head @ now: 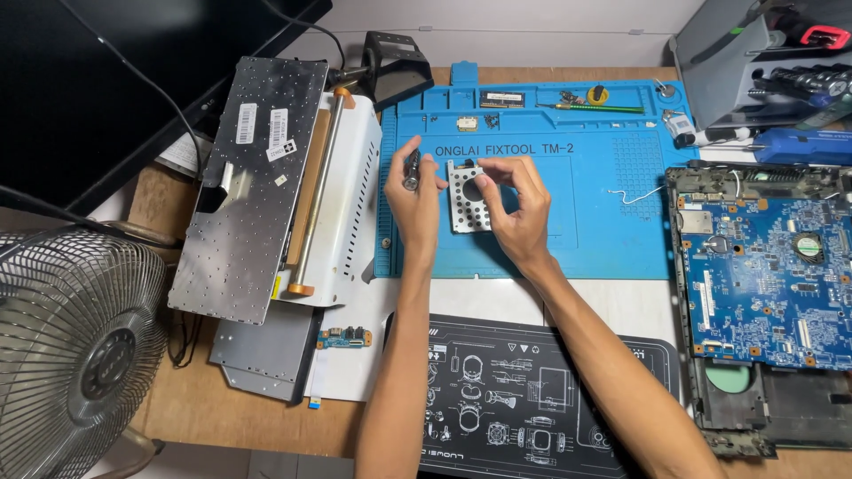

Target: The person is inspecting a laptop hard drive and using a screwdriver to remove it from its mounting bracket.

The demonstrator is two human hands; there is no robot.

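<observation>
Pinching the perforated metal bracket (468, 197) by its right edge, the right hand (519, 208) holds it over the blue mat (603, 222); thin, stiff and light, it looks best gripped at its rims. The left hand (415, 197) is closed around a screwdriver (412, 168).

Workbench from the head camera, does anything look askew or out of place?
Yes. The upturned keyboard lies tilted, propped on the white panel and a metal plate, overhanging both. The opened laptop base juts past the table's front edge. The left hand and right hand hold a perforated metal bracket normally.
</observation>
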